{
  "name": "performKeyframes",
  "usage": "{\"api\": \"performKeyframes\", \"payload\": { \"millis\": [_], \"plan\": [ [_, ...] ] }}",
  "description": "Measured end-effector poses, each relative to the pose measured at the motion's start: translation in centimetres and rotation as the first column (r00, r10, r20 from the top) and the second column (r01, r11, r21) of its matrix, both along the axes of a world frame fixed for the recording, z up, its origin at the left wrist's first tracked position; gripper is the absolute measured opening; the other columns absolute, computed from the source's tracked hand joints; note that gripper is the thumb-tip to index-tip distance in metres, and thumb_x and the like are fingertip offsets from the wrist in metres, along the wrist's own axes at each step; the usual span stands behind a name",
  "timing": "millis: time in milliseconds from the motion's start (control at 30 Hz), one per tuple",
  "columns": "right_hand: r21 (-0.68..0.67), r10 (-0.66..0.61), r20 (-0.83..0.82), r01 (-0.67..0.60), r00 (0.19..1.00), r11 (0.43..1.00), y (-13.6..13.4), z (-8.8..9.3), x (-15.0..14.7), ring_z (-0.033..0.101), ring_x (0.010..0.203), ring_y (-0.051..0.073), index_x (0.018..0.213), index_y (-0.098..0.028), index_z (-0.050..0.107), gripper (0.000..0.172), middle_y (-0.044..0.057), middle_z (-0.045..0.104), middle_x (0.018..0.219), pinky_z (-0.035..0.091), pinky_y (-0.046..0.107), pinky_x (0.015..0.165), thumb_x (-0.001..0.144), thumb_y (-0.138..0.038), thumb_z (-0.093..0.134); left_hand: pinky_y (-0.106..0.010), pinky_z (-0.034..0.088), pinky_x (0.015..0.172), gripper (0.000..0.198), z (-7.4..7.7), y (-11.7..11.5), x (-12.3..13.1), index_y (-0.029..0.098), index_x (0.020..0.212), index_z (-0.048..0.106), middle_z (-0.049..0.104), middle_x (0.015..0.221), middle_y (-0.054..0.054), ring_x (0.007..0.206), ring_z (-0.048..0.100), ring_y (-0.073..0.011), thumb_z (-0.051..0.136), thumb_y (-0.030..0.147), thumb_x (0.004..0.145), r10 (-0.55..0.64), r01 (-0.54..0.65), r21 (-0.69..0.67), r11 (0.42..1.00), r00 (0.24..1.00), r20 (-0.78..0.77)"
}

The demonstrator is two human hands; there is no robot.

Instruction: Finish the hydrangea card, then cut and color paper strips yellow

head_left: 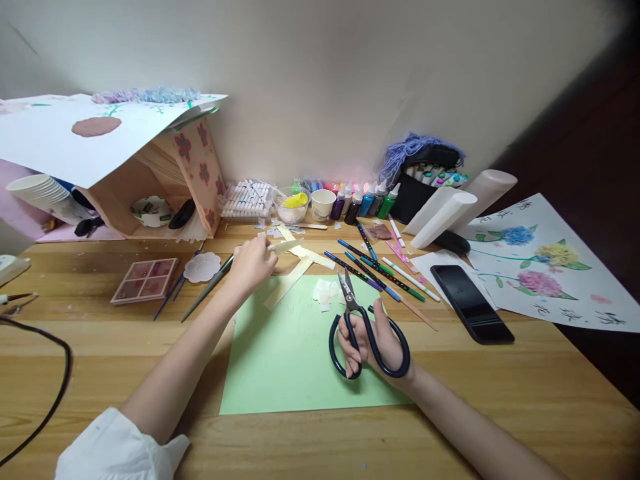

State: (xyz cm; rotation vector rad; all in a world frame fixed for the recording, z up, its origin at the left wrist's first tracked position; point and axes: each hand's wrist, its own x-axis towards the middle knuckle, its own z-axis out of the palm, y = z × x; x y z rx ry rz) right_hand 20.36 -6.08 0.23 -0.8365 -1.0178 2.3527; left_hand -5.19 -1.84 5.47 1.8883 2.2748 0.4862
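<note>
My right hand is closed around the dark looped handles of a pair of scissors, whose short blades point away from me and look slightly apart. Beneath it lies a light green sheet of paper. My left hand is closed on a pale yellow paper strip that sticks out to the right of the fingers. Other pale yellow strips lie across the sheet's far edge. Several small pale paper pieces rest on the sheet near the scissor tips.
Scattered pens and a black phone lie at right, beside a flower drawing. Paint bottles, a paper cup and a marker box line the wall. A decorated cardboard box stands at left, near a palette.
</note>
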Motion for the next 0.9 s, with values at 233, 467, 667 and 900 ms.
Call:
{"api": "performKeyframes", "payload": {
  "millis": [233, 467, 667, 900],
  "plan": [
    [0.111, 0.115, 0.027, -0.117, 0.993, 0.987, -0.4, -0.5, -0.2, 0.05, 0.039, 0.013, 0.074, -0.018, 0.047, 0.078, -0.003, 0.048, 0.047, 0.051, 0.033, 0.051, 0.063, -0.089, 0.017, -0.026, 0.033, 0.06, 0.011, 2.3, -1.2, 1.9, 0.02, 0.07, 0.044, 0.055, 0.074, -0.002, 0.071, 0.051, -0.0182, 0.037, 0.022, 0.078, -0.094, 0.077, 0.062, 0.995, 0.93, 0.355],
    [0.261, 0.103, 0.12, -0.131, 0.987, 0.956, -1.0, -0.6, 0.2, 0.053, 0.047, 0.013, 0.083, -0.016, 0.049, 0.079, -0.002, 0.05, 0.055, 0.05, 0.03, 0.055, 0.065, -0.088, 0.019, -0.024, 0.031, 0.056, 0.018, 1.2, -2.0, 5.2, 0.018, 0.066, 0.049, 0.048, 0.064, 0.003, 0.062, 0.044, -0.0135, 0.046, 0.033, 0.077, -0.088, 0.114, 0.003, 0.993, 0.74, 0.667],
    [0.305, 0.038, 0.166, -0.088, 0.985, 0.948, -1.2, 0.3, 0.0, 0.048, 0.044, 0.011, 0.08, -0.017, 0.049, 0.079, -0.004, 0.046, 0.051, 0.05, 0.03, 0.054, 0.062, -0.089, 0.021, -0.023, 0.028, 0.053, 0.027, 1.3, -2.8, 6.4, 0.018, 0.064, 0.048, 0.044, 0.058, 0.005, 0.055, 0.039, -0.0111, 0.051, 0.04, 0.078, -0.092, 0.141, -0.008, 0.99, 0.687, 0.72],
    [0.33, -0.02, 0.182, -0.042, 0.983, 0.943, -1.3, 0.1, -0.1, 0.048, 0.042, 0.01, 0.078, -0.018, 0.046, 0.078, -0.005, 0.044, 0.05, 0.045, 0.025, 0.05, 0.061, -0.09, 0.02, -0.024, 0.034, 0.061, 0.024, 0.7, -3.1, 7.2, 0.018, 0.07, 0.052, 0.057, 0.072, 0.0, 0.069, 0.049, -0.0151, 0.049, 0.038, 0.081, -0.147, 0.158, 0.044, 0.986, 0.734, 0.663]
  ]
}}
